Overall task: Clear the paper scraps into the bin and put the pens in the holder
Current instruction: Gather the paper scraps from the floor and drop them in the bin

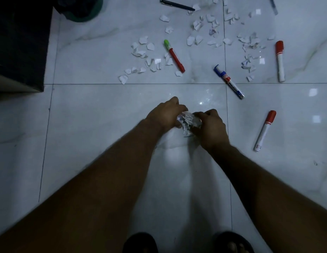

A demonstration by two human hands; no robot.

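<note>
**On the floor, both hands close round a first wad of scraps**

Between the two forearms, low over the tile, the left hand (166, 114) and the right hand (212, 128) meet with fingers curled in, pressing a wad of paper scraps (189, 121) between them. Squeezing it from both sides looks like the way to keep small torn bits from dropping on the carry to the bin; one hand alone would likely shed them.

Six writing tools lie flat and well apart from each other beyond the hands, none touched yet:
- two red-capped markers, one far right (280, 61) and one nearer (265, 131)
- a blue marker (229, 83) across a tile joint
- a green-capped red marker (174, 56) among the paper
- a black pen (177, 5) at the top edge
- a thin pen (274, 5), cut off at the top right

The loose scraps (150, 46) spread in a left cluster and a wider right cluster (250, 41), so I judge the clearing barely begun. Paper first makes sense, since the pens are easy to pick out afterwards.

The tiled floor (104, 125) is pale, glossy marble-look tile with thin dark joints, and the light is dim (small bright glints show on the glaze). A dark cabinet (20, 42) fills the upper left, and beside it sits a round dark-green vessel (86, 17), probably the bin, well apart from the hands. No pen holder is in view. Two dark sandals (140, 243) show at the bottom edge
</note>
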